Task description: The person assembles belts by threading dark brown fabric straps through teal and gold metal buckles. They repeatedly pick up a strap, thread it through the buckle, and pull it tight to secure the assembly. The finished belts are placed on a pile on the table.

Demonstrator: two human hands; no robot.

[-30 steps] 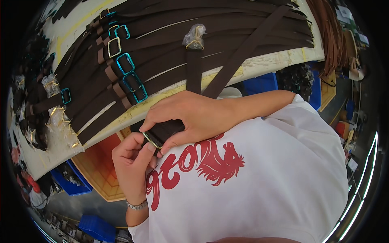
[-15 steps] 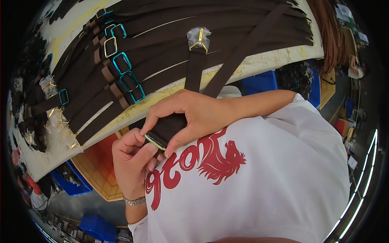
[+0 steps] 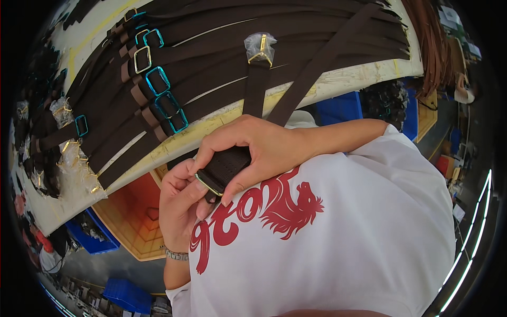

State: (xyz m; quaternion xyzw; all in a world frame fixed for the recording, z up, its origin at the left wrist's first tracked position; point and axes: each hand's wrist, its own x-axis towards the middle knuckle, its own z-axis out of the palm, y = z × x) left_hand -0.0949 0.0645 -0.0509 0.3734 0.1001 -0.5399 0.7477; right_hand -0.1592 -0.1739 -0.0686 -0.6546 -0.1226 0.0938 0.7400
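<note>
In front of my chest I hold the end of a dark brown strap [image 3: 231,162] that carries a gold-coloured metal buckle [image 3: 210,186]. My left hand [image 3: 179,201] is closed, its thumb and fingers pinching the buckle's left side. Curved around the strap, my right hand [image 3: 264,143] grips it with the thumb on the near edge and fingertips by the buckle's far corner. Beyond my hands, a strap end with a plastic-wrapped gold fitting [image 3: 260,48] lies across other dark straps [image 3: 222,74] on the table.
Several blue-coated buckles [image 3: 171,112] and a gold buckle [image 3: 142,59] line the strap ends at left. Plastic-wrapped gold fittings [image 3: 74,153] lie near the table's left edge [image 3: 53,219]. Below stand an orange crate [image 3: 113,203] and a blue crate [image 3: 127,296]. Reddish-brown strips [image 3: 430,58] hang at right.
Both hands have shifted slightly right with the strap and buckle. The strap's upper face shows more plainly now, and my left hand has turned a little. Both hands keep their hold.
</note>
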